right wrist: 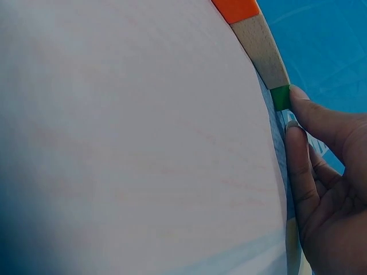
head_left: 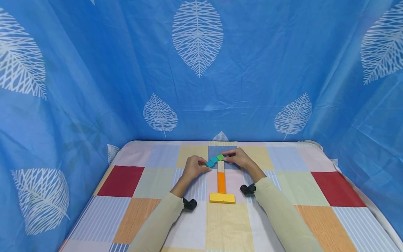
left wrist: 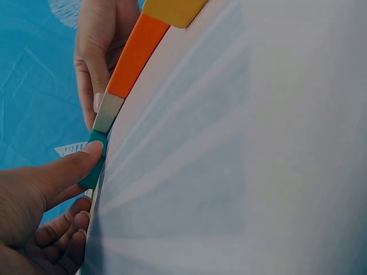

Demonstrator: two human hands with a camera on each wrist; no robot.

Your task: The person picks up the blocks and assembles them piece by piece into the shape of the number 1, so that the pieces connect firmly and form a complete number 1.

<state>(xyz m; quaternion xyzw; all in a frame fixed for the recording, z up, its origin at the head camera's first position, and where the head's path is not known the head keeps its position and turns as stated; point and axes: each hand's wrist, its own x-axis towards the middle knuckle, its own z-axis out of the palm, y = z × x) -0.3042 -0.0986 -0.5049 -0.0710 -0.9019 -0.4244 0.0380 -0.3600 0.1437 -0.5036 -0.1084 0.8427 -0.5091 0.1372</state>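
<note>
Pinching from both ends, your left hand [head_left: 194, 167] presses its thumb on the teal block [head_left: 211, 162] and your right hand [head_left: 238, 158] grips the green block [head_left: 220, 157], keeping the row aligned atop the wooden block [head_left: 220, 166] and orange block [head_left: 221, 182].

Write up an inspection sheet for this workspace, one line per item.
Surface: patchwork cloth in coloured squares covers the table.
Job's things: yellow block lies crosswise; orange block and natural wood block run in a line away from it; a tilted row of teal blocks and a green block sits at the far end.
Clutter: nothing seen.
Hands: left hand pinches the teal end; right hand pinches the green end.
Cables: nothing seen; black wrist cameras on both sleeves.
Surroundings: blue curtain with white leaf prints on three sides.
</note>
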